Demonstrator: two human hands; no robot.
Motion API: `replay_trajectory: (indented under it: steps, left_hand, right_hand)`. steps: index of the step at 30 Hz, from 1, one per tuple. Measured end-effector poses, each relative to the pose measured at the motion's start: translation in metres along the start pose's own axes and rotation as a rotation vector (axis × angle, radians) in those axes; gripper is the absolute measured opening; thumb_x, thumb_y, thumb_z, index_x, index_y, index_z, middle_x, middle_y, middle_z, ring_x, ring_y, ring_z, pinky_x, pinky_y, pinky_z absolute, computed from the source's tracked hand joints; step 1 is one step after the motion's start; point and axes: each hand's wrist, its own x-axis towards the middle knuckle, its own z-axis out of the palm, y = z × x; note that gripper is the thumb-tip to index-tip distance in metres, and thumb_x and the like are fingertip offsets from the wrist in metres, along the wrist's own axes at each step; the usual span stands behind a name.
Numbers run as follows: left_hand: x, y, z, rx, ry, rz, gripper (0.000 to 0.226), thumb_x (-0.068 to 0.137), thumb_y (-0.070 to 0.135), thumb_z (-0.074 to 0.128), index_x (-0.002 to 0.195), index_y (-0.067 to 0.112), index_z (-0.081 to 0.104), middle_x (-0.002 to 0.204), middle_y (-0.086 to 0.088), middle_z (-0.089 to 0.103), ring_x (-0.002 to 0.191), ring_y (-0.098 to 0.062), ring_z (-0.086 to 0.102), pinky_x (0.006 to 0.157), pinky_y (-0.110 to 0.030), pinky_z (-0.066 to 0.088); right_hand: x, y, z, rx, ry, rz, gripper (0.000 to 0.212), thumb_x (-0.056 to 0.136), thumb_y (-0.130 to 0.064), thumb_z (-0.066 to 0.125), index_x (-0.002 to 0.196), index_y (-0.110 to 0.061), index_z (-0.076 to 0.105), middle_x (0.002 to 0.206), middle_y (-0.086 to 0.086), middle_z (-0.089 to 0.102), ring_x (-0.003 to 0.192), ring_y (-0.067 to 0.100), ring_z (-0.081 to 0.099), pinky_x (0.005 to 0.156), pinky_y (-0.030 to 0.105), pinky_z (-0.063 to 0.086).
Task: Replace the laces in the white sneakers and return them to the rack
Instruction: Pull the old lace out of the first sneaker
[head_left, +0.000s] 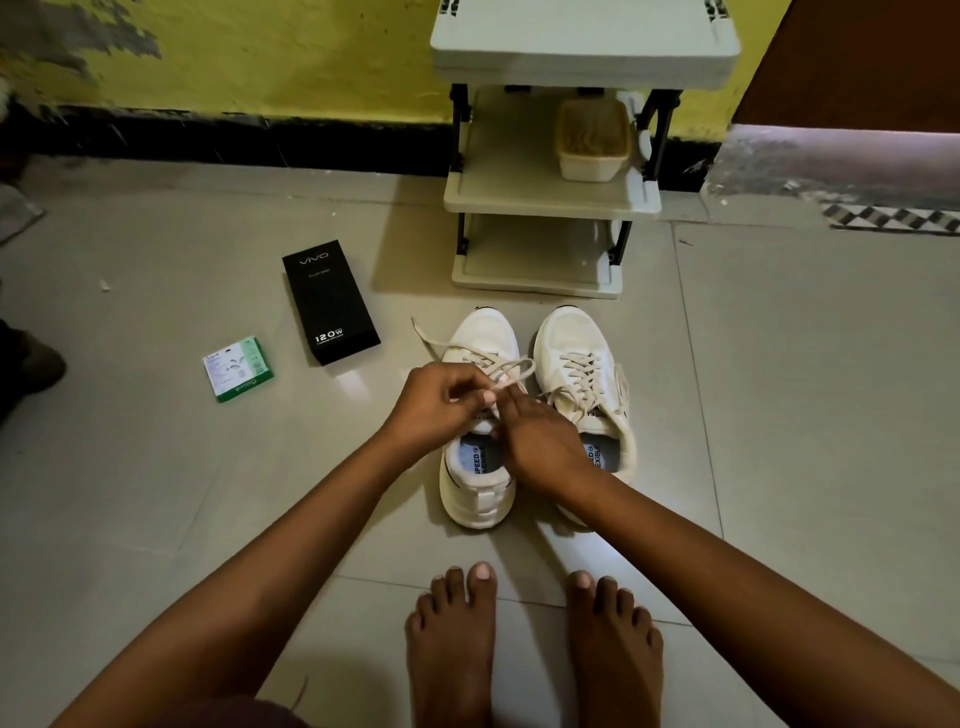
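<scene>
The lace (506, 371) on the left-hand sneaker (480, 415) is the thing in hand: a flat, woven, off-white cord, already threaded through the eyelets, with a loop standing up just past the fingertips and one loose end trailing off toward the far left over the toe. The loop lies on the far side of both hands, up the shoe's long axis, which runs straight away from the person toward the rack (550, 197).

The left hand (441, 402) has its fingers curled and appears to pinch the lace near the top eyelets. The right hand (537, 441) reaches across from the other side, fingers bent toward the same spot — whether it actually holds a strand is hidden by its own knuckles. Both hands meet over the tongue, so neither is clearly nearer; the bow will likely be formed between them.

The second sneaker (584, 395) stands touching its partner on the right, laced, its ends lying loose over the side. Both are soft white uppers on thick moulded soles, printed insoles showing.

Just beyond the toes stands the pale plastic rack, with dark uprights, a lidded tub (592, 140) on its middle shelf and the bottom shelf free. To the left on the glossy tiled floor (208, 493) lie a black phone box (330, 301) and a small green carton (238, 369) — well apart from the shoes. Bare feet (530, 639) rest near the heels.
</scene>
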Motion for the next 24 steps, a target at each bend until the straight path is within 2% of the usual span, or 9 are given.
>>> replay_trajectory:
  steps: [2, 4, 6, 9, 12, 16, 18, 22, 24]
  left_hand:
    - [-0.004, 0.01, -0.002, -0.328, -0.03, -0.008, 0.017, 0.085, -0.001, 0.063, 0.079, 0.015, 0.066, 0.082, -0.003, 0.068, 0.08, -0.009, 0.063, 0.08, -0.023, 0.05]
    - [-0.005, 0.012, -0.005, -0.324, -0.005, 0.031, 0.018, 0.085, -0.002, 0.062, 0.082, 0.016, 0.065, 0.086, 0.0, 0.068, 0.081, -0.002, 0.063, 0.081, -0.019, 0.05]
    - [-0.001, 0.005, -0.008, -0.048, 0.008, 0.097, 0.021, 0.083, -0.001, 0.064, 0.097, 0.015, 0.068, 0.099, 0.0, 0.069, 0.092, 0.0, 0.062, 0.087, -0.021, 0.047]
    - [-0.002, -0.006, -0.007, 0.515, -0.091, 0.13, 0.037, 0.082, 0.01, 0.064, 0.118, 0.018, 0.064, 0.124, -0.001, 0.063, 0.114, -0.018, 0.056, 0.093, -0.03, 0.045]
    - [-0.007, -0.007, -0.001, 0.599, 0.004, 0.066, 0.026, 0.088, 0.022, 0.058, 0.113, 0.021, 0.065, 0.12, 0.002, 0.065, 0.109, -0.022, 0.058, 0.085, -0.03, 0.046]
    - [0.001, 0.0, 0.006, 0.772, 0.052, 0.043, 0.019, 0.089, 0.025, 0.054, 0.101, 0.019, 0.067, 0.109, -0.002, 0.068, 0.101, -0.026, 0.059, 0.076, -0.029, 0.043]
    - [0.004, 0.002, 0.004, 0.604, 0.022, -0.009, 0.014, 0.088, 0.019, 0.057, 0.094, 0.016, 0.069, 0.102, -0.006, 0.07, 0.097, -0.025, 0.061, 0.079, -0.029, 0.046]
    - [-0.003, 0.012, -0.003, -0.263, 0.026, -0.106, 0.022, 0.09, 0.001, 0.055, 0.075, 0.017, 0.06, 0.088, -0.009, 0.071, 0.092, -0.021, 0.066, 0.088, -0.032, 0.05]
    - [-0.006, 0.011, 0.0, -0.285, 0.059, -0.031, 0.023, 0.092, 0.002, 0.053, 0.078, 0.02, 0.058, 0.09, -0.009, 0.07, 0.095, -0.021, 0.067, 0.087, -0.031, 0.05]
  right_hand:
    - [0.0, 0.0, 0.0, 0.009, -0.002, 0.0, 0.06, 0.099, -0.026, 0.037, 0.15, -0.012, 0.009, 0.157, 0.009, 0.013, 0.14, 0.024, 0.025, 0.108, 0.032, 0.027]
    - [0.0, -0.001, 0.0, 0.0, -0.001, -0.001, 0.06, 0.1, -0.027, 0.035, 0.151, -0.012, 0.007, 0.158, 0.01, 0.011, 0.141, 0.024, 0.024, 0.109, 0.032, 0.026]
    - [0.001, -0.001, -0.001, -0.006, -0.01, 0.002, 0.059, 0.1, -0.027, 0.035, 0.15, -0.011, 0.008, 0.157, 0.011, 0.013, 0.14, 0.024, 0.024, 0.109, 0.031, 0.025]
    - [0.001, 0.0, 0.001, -0.004, 0.004, 0.004, 0.061, 0.098, -0.026, 0.038, 0.15, -0.012, 0.011, 0.156, 0.01, 0.018, 0.138, 0.025, 0.029, 0.105, 0.031, 0.03]
    - [0.001, 0.0, 0.002, 0.005, 0.023, 0.004, 0.057, 0.099, -0.027, 0.036, 0.15, -0.013, 0.015, 0.157, 0.007, 0.015, 0.14, 0.026, 0.025, 0.107, 0.034, 0.03]
    - [0.0, -0.001, 0.0, -0.015, 0.005, -0.015, 0.056, 0.099, -0.028, 0.038, 0.149, -0.013, 0.017, 0.155, 0.009, 0.023, 0.134, 0.027, 0.035, 0.101, 0.032, 0.033]
    - [-0.001, 0.001, -0.001, -0.03, 0.009, -0.019, 0.055, 0.099, -0.028, 0.037, 0.148, -0.01, 0.018, 0.153, 0.01, 0.027, 0.134, 0.025, 0.036, 0.1, 0.03, 0.033]
    - [-0.001, 0.003, -0.001, -0.024, -0.003, -0.012, 0.059, 0.101, -0.029, 0.034, 0.151, -0.013, 0.007, 0.158, 0.007, 0.01, 0.14, 0.023, 0.027, 0.105, 0.031, 0.03]
    - [-0.001, 0.002, 0.0, -0.015, 0.006, -0.016, 0.061, 0.1, -0.029, 0.035, 0.151, -0.014, 0.006, 0.158, 0.007, 0.009, 0.14, 0.023, 0.027, 0.105, 0.031, 0.031]
